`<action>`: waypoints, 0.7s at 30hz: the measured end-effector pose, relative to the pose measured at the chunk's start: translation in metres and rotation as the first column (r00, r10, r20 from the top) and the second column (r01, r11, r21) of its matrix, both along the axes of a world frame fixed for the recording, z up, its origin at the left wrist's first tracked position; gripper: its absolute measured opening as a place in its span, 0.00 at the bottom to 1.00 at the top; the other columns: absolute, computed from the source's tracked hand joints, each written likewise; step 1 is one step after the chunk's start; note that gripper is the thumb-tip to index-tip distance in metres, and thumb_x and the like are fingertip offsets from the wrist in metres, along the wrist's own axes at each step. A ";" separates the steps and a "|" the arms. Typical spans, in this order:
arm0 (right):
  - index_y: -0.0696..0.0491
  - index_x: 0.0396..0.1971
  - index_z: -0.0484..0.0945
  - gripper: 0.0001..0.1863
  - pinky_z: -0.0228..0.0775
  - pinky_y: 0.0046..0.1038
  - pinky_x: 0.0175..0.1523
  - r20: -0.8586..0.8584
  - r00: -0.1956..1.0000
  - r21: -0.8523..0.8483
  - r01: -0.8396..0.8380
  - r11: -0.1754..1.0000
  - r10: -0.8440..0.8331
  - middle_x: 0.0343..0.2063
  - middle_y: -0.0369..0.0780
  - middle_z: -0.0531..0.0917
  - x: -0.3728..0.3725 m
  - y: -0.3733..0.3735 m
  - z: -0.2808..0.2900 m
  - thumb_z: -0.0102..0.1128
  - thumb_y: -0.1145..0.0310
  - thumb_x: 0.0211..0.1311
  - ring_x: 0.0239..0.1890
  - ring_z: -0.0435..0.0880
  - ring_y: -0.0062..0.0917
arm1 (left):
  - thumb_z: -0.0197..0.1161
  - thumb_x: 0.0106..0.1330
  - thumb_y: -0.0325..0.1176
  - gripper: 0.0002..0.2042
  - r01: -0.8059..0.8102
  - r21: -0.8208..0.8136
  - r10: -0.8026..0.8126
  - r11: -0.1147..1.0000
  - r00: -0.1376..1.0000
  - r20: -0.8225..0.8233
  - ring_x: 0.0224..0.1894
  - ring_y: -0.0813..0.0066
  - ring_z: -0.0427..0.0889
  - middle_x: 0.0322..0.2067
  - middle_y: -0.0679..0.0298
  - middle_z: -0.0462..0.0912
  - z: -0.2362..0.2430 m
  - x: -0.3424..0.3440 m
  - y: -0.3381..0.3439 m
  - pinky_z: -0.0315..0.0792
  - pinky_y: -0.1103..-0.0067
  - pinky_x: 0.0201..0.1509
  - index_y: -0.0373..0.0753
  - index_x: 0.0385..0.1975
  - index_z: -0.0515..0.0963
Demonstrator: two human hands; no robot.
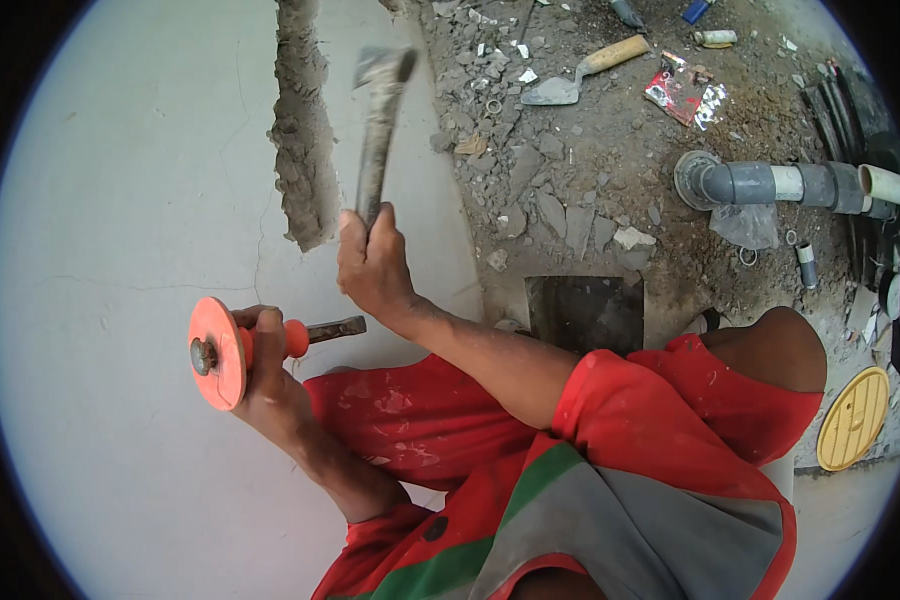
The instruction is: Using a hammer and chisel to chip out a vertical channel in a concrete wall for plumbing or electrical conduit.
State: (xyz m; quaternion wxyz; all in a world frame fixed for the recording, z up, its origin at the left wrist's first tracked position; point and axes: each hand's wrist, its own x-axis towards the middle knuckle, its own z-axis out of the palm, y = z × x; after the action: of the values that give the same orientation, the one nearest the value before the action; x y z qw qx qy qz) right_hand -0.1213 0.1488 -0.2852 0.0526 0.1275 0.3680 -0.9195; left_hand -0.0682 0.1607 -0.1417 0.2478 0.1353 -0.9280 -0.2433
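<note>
My left hand [268, 375] is wrapped round the grip of a cold chisel [338, 329] with a round orange hand guard [217, 353]. Its steel struck end pokes out past the guard, and its flat tip points right. Further up, my right hand [375, 262] grips the worn handle of a hammer [378, 135], whose head is raised and slightly blurred, apart from the chisel. A rough groove [305, 130] is cut into the pale grey wall [140, 200]. It ends above my left hand, and thin cracks run from near its end.
Broken rubble [530, 190] covers the ground along the wall. On it lie a trowel [600, 68], a crumpled red packet [682, 95] and a grey pipe with an elbow [750, 184]. A dark square opening [585, 312] is near my legs; a yellow round cover [853, 418] lies at right.
</note>
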 end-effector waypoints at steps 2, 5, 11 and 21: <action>0.59 0.31 0.62 0.18 0.63 0.26 0.13 0.032 0.795 -0.066 -0.604 0.795 0.606 0.15 0.38 0.70 -0.004 0.022 -0.007 0.43 0.57 0.69 0.10 0.70 0.21 | 0.61 0.50 0.22 0.04 -0.040 0.108 0.044 0.993 0.998 -0.036 0.24 0.80 0.67 0.21 0.65 0.71 -0.001 -0.002 0.004 0.61 0.83 0.26 0.32 0.23 0.71; 0.60 0.32 0.64 0.20 0.63 0.26 0.13 -0.013 0.750 -0.097 -0.659 0.746 0.661 0.16 0.38 0.70 -0.020 0.047 -0.009 0.44 0.54 0.70 0.12 0.71 0.22 | 0.59 0.48 0.20 0.04 -0.043 0.063 0.047 0.997 0.997 -0.058 0.21 0.81 0.63 0.20 0.67 0.68 -0.008 -0.001 -0.005 0.56 0.84 0.23 0.32 0.20 0.69; 0.61 0.32 0.63 0.22 0.65 0.27 0.13 0.097 0.976 -0.277 -0.164 0.947 0.197 0.17 0.40 0.71 -0.005 0.027 0.000 0.43 0.53 0.69 0.12 0.72 0.23 | 0.57 0.45 0.17 0.06 -0.059 -0.020 0.056 0.998 0.991 -0.119 0.17 0.82 0.59 0.17 0.67 0.65 0.000 0.003 -0.004 0.51 0.84 0.20 0.34 0.17 0.67; 0.63 0.36 0.62 0.22 0.68 0.28 0.14 0.176 0.984 -0.317 0.068 0.946 -0.012 0.17 0.40 0.71 -0.025 0.023 0.008 0.45 0.55 0.69 0.12 0.73 0.24 | 0.57 0.44 0.18 0.08 -0.131 -0.047 0.118 0.990 0.970 -0.210 0.17 0.81 0.58 0.16 0.68 0.64 0.004 0.003 -0.011 0.51 0.84 0.21 0.35 0.15 0.65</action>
State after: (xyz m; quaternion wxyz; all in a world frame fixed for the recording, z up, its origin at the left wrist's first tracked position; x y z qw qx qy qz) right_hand -0.1466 0.1721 -0.2770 0.0856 0.2033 0.2047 -0.9536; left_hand -0.0654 0.1499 -0.1379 0.3618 0.1597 -0.8937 -0.2118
